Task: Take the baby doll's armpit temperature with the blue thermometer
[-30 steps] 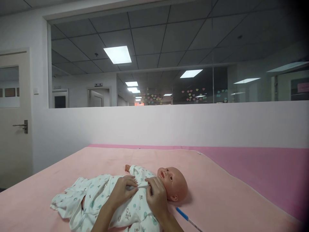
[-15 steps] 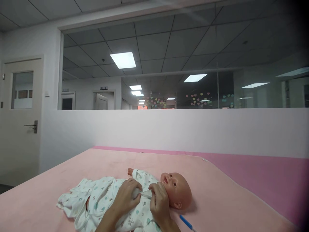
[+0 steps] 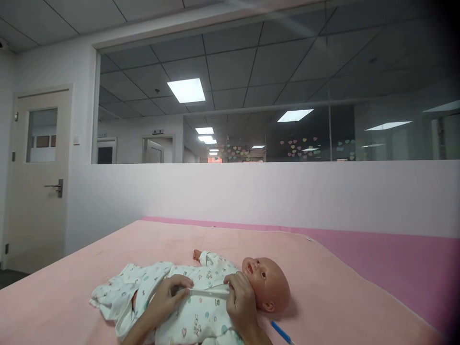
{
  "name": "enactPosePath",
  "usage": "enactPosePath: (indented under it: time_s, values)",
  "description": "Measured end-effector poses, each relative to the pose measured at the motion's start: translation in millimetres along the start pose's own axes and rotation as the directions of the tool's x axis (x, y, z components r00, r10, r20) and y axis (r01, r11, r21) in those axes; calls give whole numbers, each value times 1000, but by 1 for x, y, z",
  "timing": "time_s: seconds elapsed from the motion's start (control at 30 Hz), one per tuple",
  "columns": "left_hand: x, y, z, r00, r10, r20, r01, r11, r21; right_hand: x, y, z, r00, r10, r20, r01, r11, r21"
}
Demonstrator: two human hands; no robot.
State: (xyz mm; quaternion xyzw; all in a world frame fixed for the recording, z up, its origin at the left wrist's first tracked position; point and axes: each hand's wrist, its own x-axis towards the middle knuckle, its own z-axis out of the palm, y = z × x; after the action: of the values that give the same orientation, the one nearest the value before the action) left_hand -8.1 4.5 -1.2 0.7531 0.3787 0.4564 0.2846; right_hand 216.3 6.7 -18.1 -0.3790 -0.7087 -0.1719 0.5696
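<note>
A baby doll (image 3: 268, 287) lies on its back with its head to the right. It wears a white printed baby outfit (image 3: 201, 314), whose front edge runs as a white band between my hands. My left hand (image 3: 168, 298) pinches this edge near the doll's waist, thumb and fingers closed on the cloth. Up by the doll's neck, my right hand (image 3: 241, 299) grips the other end of the edge with bent fingers. The band looks pulled straight between them. One doll hand (image 3: 196, 255) sticks out of a sleeve at the far side.
Pale pink cloth (image 3: 341, 297) covers the surface, with a darker pink mat (image 3: 388, 258) beyond it. A thin blue stick-like thing (image 3: 280, 330) lies by the doll's head, cut off by the frame's bottom. Behind stand a white wall (image 3: 287, 196) with a window and a door (image 3: 39, 191).
My left hand has slid left along the outfit's edge, away from my right hand, so more of the band shows. My right hand stays by the neck. The whole view has shifted slightly.
</note>
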Motion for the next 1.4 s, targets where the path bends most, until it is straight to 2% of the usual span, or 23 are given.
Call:
enactPosePath:
  time_s: [0.27, 0.63, 0.8, 0.97, 1.27, 1.4]
  values:
    - [-5, 7, 8, 1000, -11, -7, 12, 984, 178, -4, 4, 4, 1000, -2, 17, 2, 1000, 2]
    - [-5, 10, 9, 996, -6, -92, 14, 995, 94, -3, 4, 5, 999, -26, 22, 26, 1000, -6]
    - [-5, 9, 11, 994, 76, -81, -60, 981, 184, -4, 5, 6, 1000, -12, 24, 12, 1000, 1]
    - [-6, 8, 12, 994, 88, -67, -69, 966, 248, -5, 5, 6, 999, 1, 33, 0, 1000, -6]
    - [-7, 2, 13, 983, 128, -128, -80, 942, 326, -3, 3, 3, 999, 4, 33, -4, 1000, 0]
    - [-6, -5, 14, 969, 153, -194, -77, 933, 350, -3, 3, 3, 1000, -2, 22, 2, 1000, -7]
